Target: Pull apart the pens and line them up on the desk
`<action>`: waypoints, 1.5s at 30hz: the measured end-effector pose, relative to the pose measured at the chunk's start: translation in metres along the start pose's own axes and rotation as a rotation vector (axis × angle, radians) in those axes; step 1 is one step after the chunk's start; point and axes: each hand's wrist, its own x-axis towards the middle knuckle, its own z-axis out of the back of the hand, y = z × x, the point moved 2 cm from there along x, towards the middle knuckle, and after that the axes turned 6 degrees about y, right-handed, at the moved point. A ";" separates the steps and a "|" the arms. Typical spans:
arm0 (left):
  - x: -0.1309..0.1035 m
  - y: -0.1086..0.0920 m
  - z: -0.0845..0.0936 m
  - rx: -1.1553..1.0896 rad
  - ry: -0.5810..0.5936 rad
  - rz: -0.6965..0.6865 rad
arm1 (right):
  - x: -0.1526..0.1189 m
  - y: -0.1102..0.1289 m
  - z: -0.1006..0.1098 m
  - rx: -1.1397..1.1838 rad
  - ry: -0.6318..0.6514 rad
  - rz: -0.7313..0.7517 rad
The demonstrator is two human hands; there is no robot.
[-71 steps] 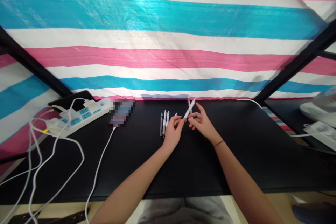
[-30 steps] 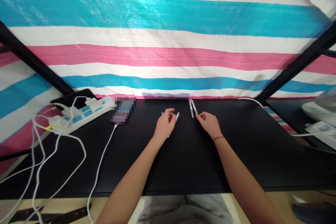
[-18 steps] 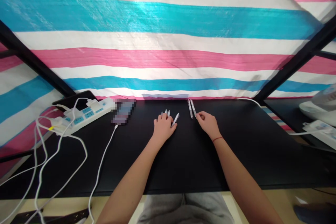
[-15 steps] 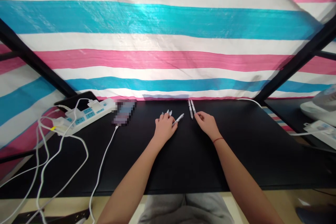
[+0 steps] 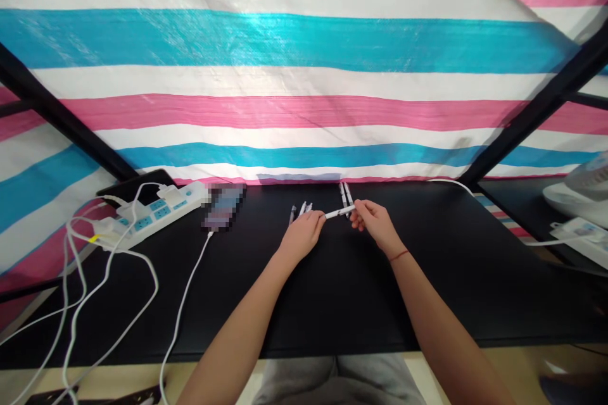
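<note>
A slim white pen (image 5: 338, 212) spans the gap between my two hands, lying nearly level above the black desk. My left hand (image 5: 304, 231) pinches its left end. At the other end, the fingers of my right hand (image 5: 375, 221) are closed on it. Just behind the held pen, two white pens (image 5: 346, 191) lie side by side on the desk. Several more pens (image 5: 304, 207), one of them dark, lie beyond my left hand, partly hidden by it.
A white power strip (image 5: 164, 215) with plugs and looping white cables sits on the left of the black desk (image 5: 332, 304). Beside it lies a blurred-out phone (image 5: 223, 207) on a charging cable (image 5: 185, 291). Another power strip (image 5: 582, 237) stands at far right. Striped sheeting (image 5: 304, 44) hangs behind.
My left hand has lifted a pen from the left group and brought it rightward. My right hand has left the two side-by-side pens and now grips this pen's other end.
</note>
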 end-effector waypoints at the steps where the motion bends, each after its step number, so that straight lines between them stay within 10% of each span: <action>1: 0.000 0.001 0.000 -0.006 -0.002 -0.001 | 0.000 0.001 0.000 -0.001 0.022 -0.003; 45: 0.003 0.020 0.000 -0.710 -0.145 0.199 | -0.001 0.013 0.017 0.080 0.000 0.022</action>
